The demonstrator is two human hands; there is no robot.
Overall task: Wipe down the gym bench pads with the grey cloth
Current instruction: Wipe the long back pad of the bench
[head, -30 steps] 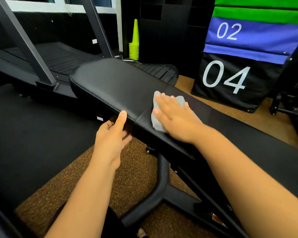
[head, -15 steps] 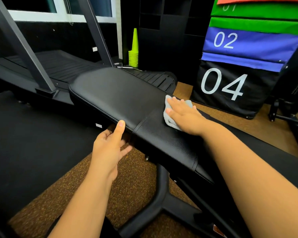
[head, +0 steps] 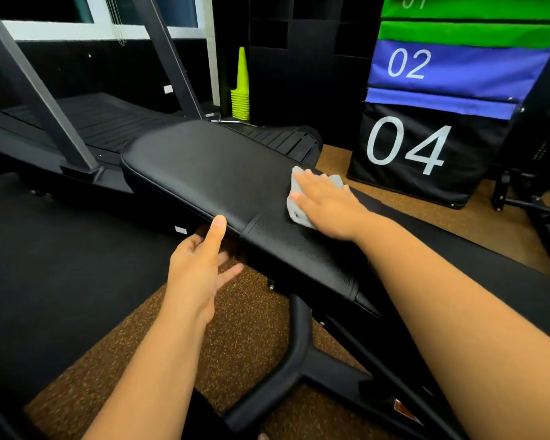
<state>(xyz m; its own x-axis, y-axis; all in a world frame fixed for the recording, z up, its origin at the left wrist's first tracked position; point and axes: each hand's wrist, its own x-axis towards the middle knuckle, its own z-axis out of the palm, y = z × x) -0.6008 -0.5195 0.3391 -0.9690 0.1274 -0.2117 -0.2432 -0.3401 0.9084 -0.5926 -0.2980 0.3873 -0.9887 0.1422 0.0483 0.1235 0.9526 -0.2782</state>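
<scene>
Since half a second ago my right hand [head: 326, 206] has slid the grey cloth [head: 299, 203] a little back toward the middle of the bench pad [head: 204, 166]; a second ago it sat nearer the pad's near edge. Right hand lies flat, fingers straight and together, palm pressing the cloth down on the pad, not curled round it. Cloth is bunched under the palm, just beyond the stitched seam [head: 251, 222], toward the pad's far edge. Right forearm reaches in from the lower right, across the pad's narrower near end.

Left hand [head: 200, 265] has stayed at the pad's near edge: thumb up against the rim beside the seam, fingers loose and spread beneath the pad, gripping nothing that I can see.

Behind the bench: treadmill [head: 108, 125], stack of yellow-green cones [head: 241, 90], numbered plyo box [head: 426, 144].
</scene>
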